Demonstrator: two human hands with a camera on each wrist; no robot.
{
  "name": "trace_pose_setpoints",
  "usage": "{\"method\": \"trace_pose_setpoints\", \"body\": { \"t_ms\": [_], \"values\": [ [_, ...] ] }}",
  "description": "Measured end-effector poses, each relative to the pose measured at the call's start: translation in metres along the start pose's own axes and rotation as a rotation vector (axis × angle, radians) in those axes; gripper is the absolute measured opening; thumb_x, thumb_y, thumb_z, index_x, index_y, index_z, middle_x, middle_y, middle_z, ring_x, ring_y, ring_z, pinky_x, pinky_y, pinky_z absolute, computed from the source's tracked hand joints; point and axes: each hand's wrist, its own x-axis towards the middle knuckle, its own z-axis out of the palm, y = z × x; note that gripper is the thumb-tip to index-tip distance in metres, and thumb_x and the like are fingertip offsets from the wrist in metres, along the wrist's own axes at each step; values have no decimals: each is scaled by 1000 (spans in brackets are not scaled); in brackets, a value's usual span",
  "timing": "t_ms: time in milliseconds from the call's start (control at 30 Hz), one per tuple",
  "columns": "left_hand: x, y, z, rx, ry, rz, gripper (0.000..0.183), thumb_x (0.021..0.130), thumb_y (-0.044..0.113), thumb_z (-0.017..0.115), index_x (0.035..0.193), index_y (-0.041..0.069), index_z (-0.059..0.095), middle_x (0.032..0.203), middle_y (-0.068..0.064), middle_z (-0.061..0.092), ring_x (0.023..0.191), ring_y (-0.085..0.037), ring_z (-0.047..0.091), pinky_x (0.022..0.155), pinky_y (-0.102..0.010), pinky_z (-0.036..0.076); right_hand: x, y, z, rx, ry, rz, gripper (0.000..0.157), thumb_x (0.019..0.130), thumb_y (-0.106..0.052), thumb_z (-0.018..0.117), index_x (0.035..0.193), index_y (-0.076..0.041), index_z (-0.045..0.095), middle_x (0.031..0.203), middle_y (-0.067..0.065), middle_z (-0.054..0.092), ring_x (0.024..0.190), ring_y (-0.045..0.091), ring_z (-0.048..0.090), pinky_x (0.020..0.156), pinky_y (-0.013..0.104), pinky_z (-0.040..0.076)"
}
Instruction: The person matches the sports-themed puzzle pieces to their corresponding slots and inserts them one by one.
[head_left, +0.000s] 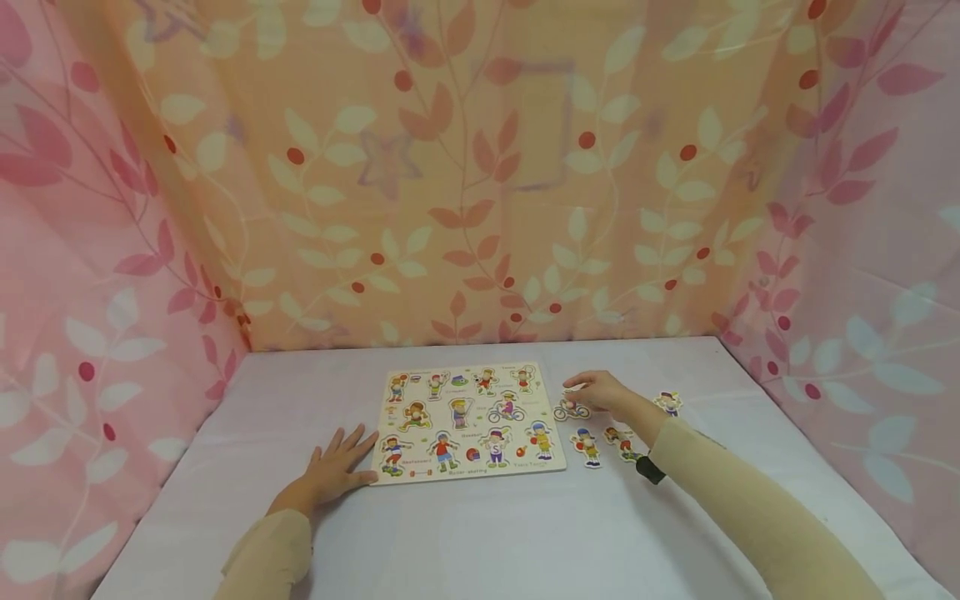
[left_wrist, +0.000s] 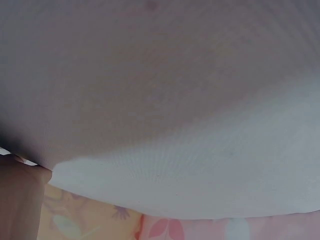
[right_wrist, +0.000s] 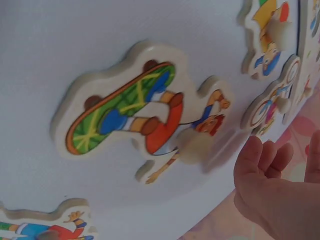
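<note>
A cream puzzle board (head_left: 471,478) printed with children playing sports lies flat on the table. My left hand (head_left: 337,467) rests at its left edge, fingers spread and straight. To the board's right, my right hand (head_left: 600,394) hovers over a cyclist puzzle piece (head_left: 573,410), fingers loosely bent. In the right wrist view the piece's round knob shows uncovered, with the right hand (right_wrist: 275,190) beside it. Nearer me lie a skateboarder piece (right_wrist: 145,107) with a pale knob and a blue-capped child piece (head_left: 588,450). Only a bit of the left hand (left_wrist: 22,195) enters the left wrist view.
Another child-shaped piece (head_left: 667,404) lies farther right, behind the right forearm. A dark wrist-worn device (head_left: 649,469) hangs under the right sleeve. The white-covered table (head_left: 465,542) is bounded by leaf-patterned curtains (head_left: 465,208) at the back and both sides.
</note>
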Motion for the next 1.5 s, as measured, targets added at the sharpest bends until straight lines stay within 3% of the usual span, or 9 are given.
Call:
{"method": "trace_pose_setpoints", "body": {
  "t_ms": [200,467,667,900,1200,1500],
  "values": [
    [0,3,-1,0,3,4,83,88,49,65,150,4,33,157,-27,15,141,-53,-1,105,-73,-3,14,18,-9,-36,-58,65,39,85,-14,75,122,-4,65,100,5,58,81,20,47,68,31,39],
    [-1,1,-1,2,7,10,83,88,49,64,150,4,33,156,-27,15,141,-54,0,105,-73,-2,22,18,-14,-99,-135,46,34,84,-13,76,115,-2,67,106,5,61,79,18,45,66,27,37],
    [2,-4,-1,13,14,23,83,88,50,63,150,4,33,156,-27,15,140,-55,0,104,-74,-2,18,10,-9,-139,-112,59,20,84,-12,75,102,-3,69,92,1,58,68,14,42,61,25,35],
    [0,-3,-2,1,8,25,82,89,49,63,150,3,32,156,-28,14,140,-55,-2,103,-75,-3,21,10,-3,-178,-86,85,10,84,-11,76,90,-8,68,90,1,56,70,14,44,61,24,36],
    [-2,-2,-3,-6,21,20,82,88,49,63,149,3,33,156,-29,15,140,-55,-1,104,-74,-4,27,12,3,-170,-46,97,9,84,-9,76,83,-9,67,88,2,57,73,15,48,63,24,38],
    [-1,-4,2,0,18,25,83,88,50,64,150,4,34,156,-28,16,140,-54,-1,105,-74,-3,26,13,5,-141,7,151,10,84,-8,76,80,-9,67,74,0,55,62,13,46,55,23,37]
  ]
}}
